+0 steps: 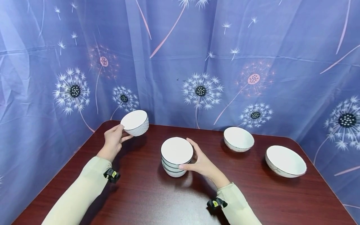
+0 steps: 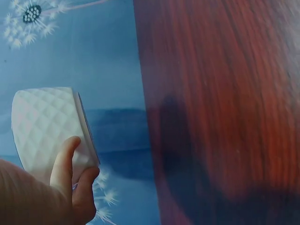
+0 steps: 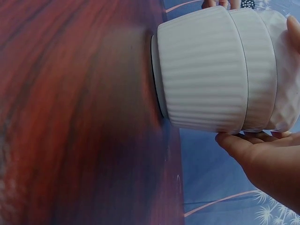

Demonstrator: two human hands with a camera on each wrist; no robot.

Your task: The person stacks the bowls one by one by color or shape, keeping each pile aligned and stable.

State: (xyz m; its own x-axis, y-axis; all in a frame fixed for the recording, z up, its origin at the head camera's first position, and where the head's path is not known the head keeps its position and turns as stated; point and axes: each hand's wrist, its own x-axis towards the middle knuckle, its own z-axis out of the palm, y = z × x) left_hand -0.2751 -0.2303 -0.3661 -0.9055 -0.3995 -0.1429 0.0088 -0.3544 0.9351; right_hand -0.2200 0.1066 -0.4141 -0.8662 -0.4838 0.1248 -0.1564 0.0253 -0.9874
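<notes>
Up at the back left, my left hand [image 1: 113, 140] holds a white bowl [image 1: 137, 126] by its side, tilted and raised over the table. The left wrist view shows a diamond pattern on this bowl [image 2: 44, 124], with the fingers against its wall. My right hand [image 1: 201, 163] grips a stack of white bowls [image 1: 174, 171] near the table's middle, thumb at the near side and fingers at the far right. In the right wrist view the lowest bowl [image 3: 201, 70] is ribbed, and the top one [image 3: 283, 84] has a faceted wall.
Two separate white bowls rest on the right of the dark red wooden table [image 1: 140, 193]: a smaller bowl [image 1: 239, 139] towards the back and a wider bowl [image 1: 285, 161] near the right edge. A blue dandelion-print curtain [image 1: 166, 78] hangs behind the table.
</notes>
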